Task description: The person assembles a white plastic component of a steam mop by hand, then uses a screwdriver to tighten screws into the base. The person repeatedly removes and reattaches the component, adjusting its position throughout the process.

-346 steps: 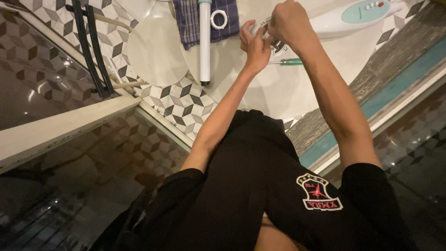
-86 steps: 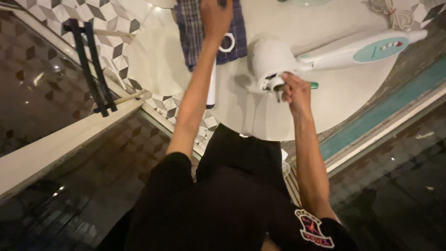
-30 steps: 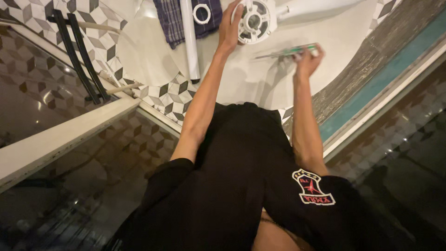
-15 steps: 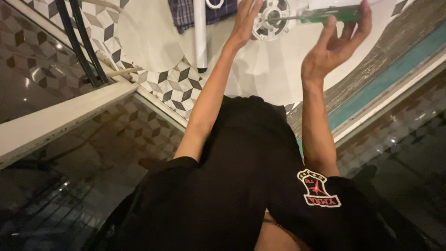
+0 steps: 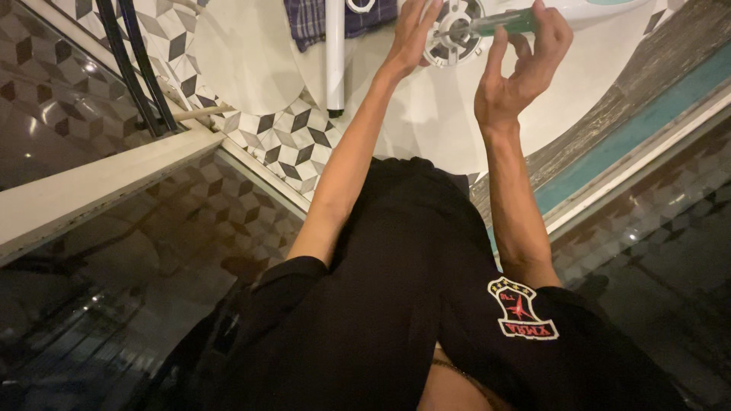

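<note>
My left hand (image 5: 412, 34) rests against the side of a round white motor housing (image 5: 454, 30) with an open spoked face, at the top of the view. My right hand (image 5: 521, 72) is raised with the fingers curled around a green-handled screwdriver (image 5: 512, 21), whose tip points left into the centre of the housing. A long white fan body (image 5: 601, 7) runs off to the right behind the screwdriver. Both forearms reach up from my black shirt.
A white pole (image 5: 334, 53) lies on the white floor beside a blue checked cloth (image 5: 311, 19). Cube-patterned tiles (image 5: 285, 141), black bars (image 5: 133, 68) and a pale ledge (image 5: 91, 190) are at the left. A teal strip (image 5: 609, 148) borders the right.
My right hand has lifted the screwdriver off the floor and brought its tip to the centre of the round housing. My left hand stays on the housing.
</note>
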